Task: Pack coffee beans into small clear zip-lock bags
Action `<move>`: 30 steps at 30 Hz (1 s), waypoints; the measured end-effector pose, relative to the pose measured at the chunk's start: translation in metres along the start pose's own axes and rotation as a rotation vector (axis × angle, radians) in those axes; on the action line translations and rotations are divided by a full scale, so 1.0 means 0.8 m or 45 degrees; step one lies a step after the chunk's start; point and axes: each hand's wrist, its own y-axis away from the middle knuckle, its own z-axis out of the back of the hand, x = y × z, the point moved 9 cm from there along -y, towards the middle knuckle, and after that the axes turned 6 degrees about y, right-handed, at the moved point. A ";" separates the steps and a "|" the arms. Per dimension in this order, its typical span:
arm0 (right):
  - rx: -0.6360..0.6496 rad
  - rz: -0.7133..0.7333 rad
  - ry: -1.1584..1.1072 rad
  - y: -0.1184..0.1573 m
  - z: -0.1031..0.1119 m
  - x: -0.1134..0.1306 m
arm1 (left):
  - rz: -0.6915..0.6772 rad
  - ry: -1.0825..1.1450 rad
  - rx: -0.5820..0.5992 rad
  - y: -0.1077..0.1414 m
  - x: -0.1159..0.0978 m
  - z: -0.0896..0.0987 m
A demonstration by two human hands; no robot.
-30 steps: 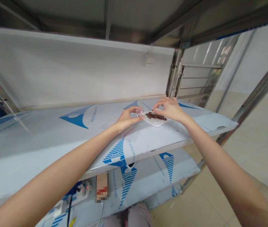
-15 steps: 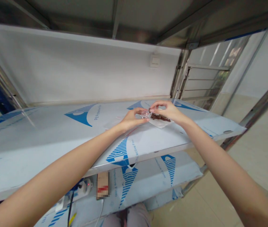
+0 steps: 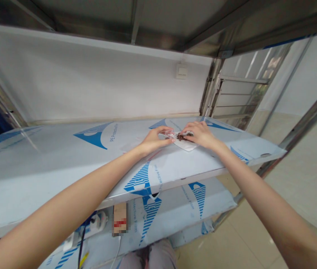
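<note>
On the film-covered shelf (image 3: 113, 168), a pile of small dark brown pieces (image 3: 181, 137) lies on a white sheet (image 3: 188, 146); their exact kind is too small to tell. My left hand (image 3: 155, 140) pinches a small clear plastic bag (image 3: 169, 133) at the left side of the sheet. Its mouth seems to face the pile. Over the right part of the pile, my right hand (image 3: 199, 133) has its fingers bent down onto the brown pieces and hides some of them. Whether a piece is between the fingertips cannot be made out.
Below the upper shelf is a lower film-covered shelf (image 3: 172, 209) with a phone (image 3: 120, 218) on a white cable and a power strip (image 3: 98, 222). A metal panel (image 3: 113, 22) hangs overhead. A wall switch (image 3: 181, 71) is at the back, and a metal post (image 3: 211, 87) stands right.
My right hand has come down from beside the bag's mouth onto the pile, where it now covers the right part. My left hand stays with the bag. The view has shifted slightly.
</note>
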 end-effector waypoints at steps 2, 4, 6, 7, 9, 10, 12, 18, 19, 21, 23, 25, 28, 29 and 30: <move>0.077 0.133 0.149 0.002 -0.015 0.008 | -0.002 0.001 0.000 0.000 0.001 0.001; 0.117 0.232 0.221 0.002 -0.024 0.015 | -0.002 -0.003 0.001 0.000 0.001 0.001; 0.133 0.312 0.240 0.000 -0.028 0.022 | 0.002 -0.008 -0.003 0.000 0.001 0.002; 0.135 0.346 0.240 -0.001 -0.028 0.025 | 0.005 -0.010 -0.007 0.000 0.002 0.003; 0.131 0.392 0.246 -0.002 -0.028 0.030 | 0.008 -0.013 -0.015 0.000 0.002 0.004; 0.129 0.408 0.260 -0.002 -0.029 0.032 | 0.005 -0.012 -0.018 0.000 0.001 0.004; 0.134 0.433 0.291 -0.001 -0.030 0.035 | -0.005 -0.009 -0.018 0.000 0.000 0.003; 0.072 0.278 0.147 -0.009 -0.019 0.027 | 0.014 -0.009 -0.029 0.001 0.001 0.006; 0.019 0.209 0.068 -0.013 -0.011 0.024 | 0.018 -0.008 -0.035 0.000 0.002 0.007; -0.128 0.086 -0.155 -0.018 0.012 0.018 | 0.023 -0.001 -0.040 0.000 0.003 0.009; -0.265 0.032 -0.412 -0.023 0.034 0.020 | 0.021 0.005 -0.036 0.000 0.004 0.008; -0.315 0.057 -0.606 -0.027 0.050 0.032 | 0.018 0.008 -0.032 0.000 0.003 0.008; -0.212 0.136 -0.676 -0.034 0.055 0.058 | 0.017 0.011 -0.050 0.000 0.002 0.009; -0.164 0.151 -0.660 -0.035 0.054 0.065 | 0.014 0.010 -0.059 0.000 0.001 0.010; -0.128 0.155 -0.638 -0.036 0.052 0.069 | 0.014 0.010 -0.069 0.000 0.001 0.011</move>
